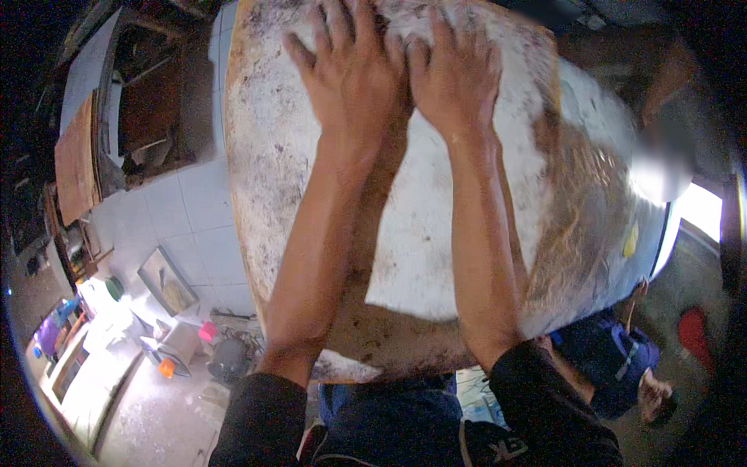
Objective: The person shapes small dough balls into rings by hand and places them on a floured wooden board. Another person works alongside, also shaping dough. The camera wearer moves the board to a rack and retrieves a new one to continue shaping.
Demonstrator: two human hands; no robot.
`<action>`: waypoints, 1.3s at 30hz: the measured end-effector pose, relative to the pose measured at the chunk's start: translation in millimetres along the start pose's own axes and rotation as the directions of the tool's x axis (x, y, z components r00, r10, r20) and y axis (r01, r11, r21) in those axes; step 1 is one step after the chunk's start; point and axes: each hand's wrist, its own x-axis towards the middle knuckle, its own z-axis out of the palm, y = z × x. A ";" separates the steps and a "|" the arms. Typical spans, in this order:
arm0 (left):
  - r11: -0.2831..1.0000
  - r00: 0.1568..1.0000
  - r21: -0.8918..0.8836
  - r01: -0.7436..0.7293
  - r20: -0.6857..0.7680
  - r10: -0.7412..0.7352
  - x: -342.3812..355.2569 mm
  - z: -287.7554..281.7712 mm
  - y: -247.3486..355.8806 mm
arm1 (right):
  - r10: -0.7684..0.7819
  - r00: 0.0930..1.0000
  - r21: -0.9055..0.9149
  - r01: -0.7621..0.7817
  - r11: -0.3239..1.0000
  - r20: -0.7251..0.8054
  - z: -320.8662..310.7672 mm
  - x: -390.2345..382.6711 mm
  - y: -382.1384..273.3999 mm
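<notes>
Pressing both hands flat on a floured wooden table [280,171].
Left hand [354,74] and right hand [455,78] lie side by side at the far end of the table, fingers [311,58] spread, palms down, gripping nothing; white flour [424,218] coats the surface between the forearms.

Both hands flat, side by side, on far part of flour-dusted wooden work table [272,179]: left hand [354,70] left of right hand [459,74], thumbs touching. White tiled floor [194,210] left of table.
</notes>
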 end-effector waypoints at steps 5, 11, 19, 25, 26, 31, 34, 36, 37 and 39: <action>0.995 0.871 0.000 0.102 0.483 -0.089 -135.1 -109.7 -12.6 | -0.015 0.891 0.048 -0.008 0.999 0.455 -126.4 -136.9 17.2; 0.995 0.858 0.041 0.085 0.505 -0.095 -213.9 -136.9 -32.2 | -0.036 0.859 0.107 -0.022 0.994 0.511 -152.9 -233.5 35.7; 0.961 0.928 -0.035 0.274 0.270 -0.255 -231.4 -152.4 -34.8 | 0.257 0.961 0.151 -0.271 0.951 0.104 -172.8 -252.4 47.8; 0.889 0.893 -0.103 0.447 0.116 -0.435 -259.4 -163.2 -63.2 | 0.684 0.715 0.120 -0.699 0.705 0.146 -205.5 -303.9 71.7; 0.863 0.898 -0.249 0.439 0.117 -0.423 -256.9 -160.6 -67.5 | 0.674 0.728 0.111 -0.685 0.720 0.126 -208.2 -307.2 77.1; 0.479 0.816 -0.675 0.562 0.357 -0.454 -234.1 -173.3 -69.5 | 0.730 0.676 0.361 -0.709 0.606 0.102 -215.1 -323.6 96.1; 0.163 0.830 -0.815 0.556 0.531 -0.171 -230.9 -222.4 -39.2 | 0.844 0.523 0.578 -0.728 0.369 0.121 -231.8 -356.6 135.9; 0.150 0.846 -0.833 0.533 0.530 -0.064 -244.3 -231.1 17.7 | 0.862 0.504 0.565 -0.697 0.441 -0.051 -244.7 -390.0 181.5; 0.183 0.889 -0.873 0.452 0.458 -0.007 -253.6 -226.9 54.3 | 0.883 0.462 0.531 -0.730 0.429 -0.079 -254.7 -413.8 207.1; 0.226 0.867 -0.862 0.454 0.485 0.111 -271.2 -210.5 122.2 | 0.913 0.368 0.610 -0.687 0.396 -0.178 -266.4 -470.2 253.5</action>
